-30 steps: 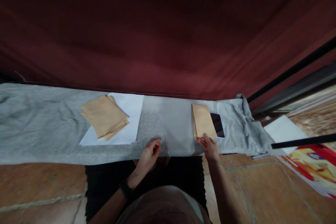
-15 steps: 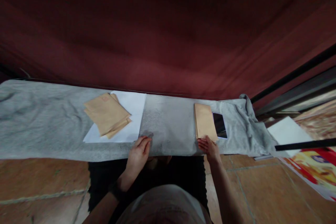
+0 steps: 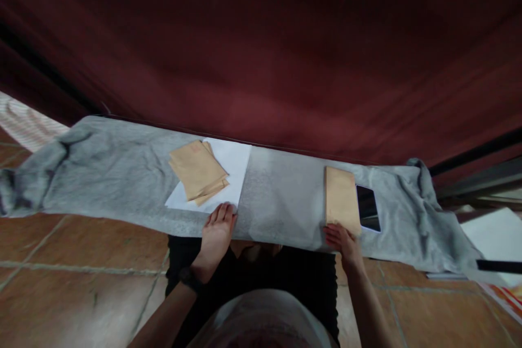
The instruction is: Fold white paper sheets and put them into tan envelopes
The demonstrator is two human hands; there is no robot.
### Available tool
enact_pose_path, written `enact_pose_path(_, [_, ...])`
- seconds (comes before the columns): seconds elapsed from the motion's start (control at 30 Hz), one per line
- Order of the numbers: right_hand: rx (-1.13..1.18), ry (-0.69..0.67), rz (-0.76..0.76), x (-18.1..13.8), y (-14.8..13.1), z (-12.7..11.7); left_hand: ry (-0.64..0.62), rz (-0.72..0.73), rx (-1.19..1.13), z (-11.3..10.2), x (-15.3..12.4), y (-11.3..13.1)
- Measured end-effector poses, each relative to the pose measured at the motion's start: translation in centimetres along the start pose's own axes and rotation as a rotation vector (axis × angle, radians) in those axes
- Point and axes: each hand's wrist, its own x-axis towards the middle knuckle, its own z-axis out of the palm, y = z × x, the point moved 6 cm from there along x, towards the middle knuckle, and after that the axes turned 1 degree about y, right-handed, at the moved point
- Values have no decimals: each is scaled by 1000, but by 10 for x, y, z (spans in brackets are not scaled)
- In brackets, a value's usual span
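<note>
My left hand (image 3: 217,228) lies on the near right corner of a white paper sheet (image 3: 234,168), palm down with its fingers stretched out. On that paper rests a loose, fanned pile of brown envelopes (image 3: 198,168). Over to the right, a neatly squared stack of brown envelopes (image 3: 341,196) sits on the grey cloth. My right hand (image 3: 345,242) grips this stack at its near edge, with fingers bent at the left corner. Just right of the stack lies a dark-screened phone (image 3: 368,208).
A grey cloth (image 3: 281,190) covers the long narrow surface and bunches at both ends. Dark red fabric (image 3: 261,65) rises behind it. To the right are a black bar (image 3: 499,266) and a white sheet (image 3: 493,234). Brown floor tiles (image 3: 101,293) show below.
The view has shifted, so the surface appears farther right. My left hand has moved from beside the paper onto its near corner and spread its fingers. My right hand stays at the envelope stack.
</note>
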Motion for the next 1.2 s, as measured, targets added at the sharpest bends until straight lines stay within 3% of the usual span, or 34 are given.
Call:
enact_pose_path(0.17, [-81, 36, -93, -1, -3, 7, -4, -55, -151, -5, 7, -4])
enact_pose_path(0.4, [-132, 30, -194, -2, -2, 8, 55, -459, -361, -13, 25, -41])
enact_pose_path(0.53, [-151, 20, -247, -8, -6, 11, 131, -521, -457, -20, 30, -50])
enact_pose_path(0.6, [-158, 22, -272, -13, -8, 15, 179, -473, -405, -28, 28, -42])
enact_pose_path(0.7, [-122, -18, -279, -23, -10, 33, 234, -260, -290, -42, 23, -11])
enact_pose_path(0.87, [-17, -228, -167, -46, -7, 99, 113, 167, -269, -39, 9, 64])
enact_pose_path(1.0, [45, -431, -44, -65, -1, 154, -6, 377, -280, -22, -15, 117])
enact_pose_path(1.1, [34, -388, -129, -66, -4, 166, -80, 466, -309, -12, -32, 142])
enact_pose_path(1.2, [-20, -300, -177, -57, -4, 159, -118, 449, -342, -6, -36, 145])
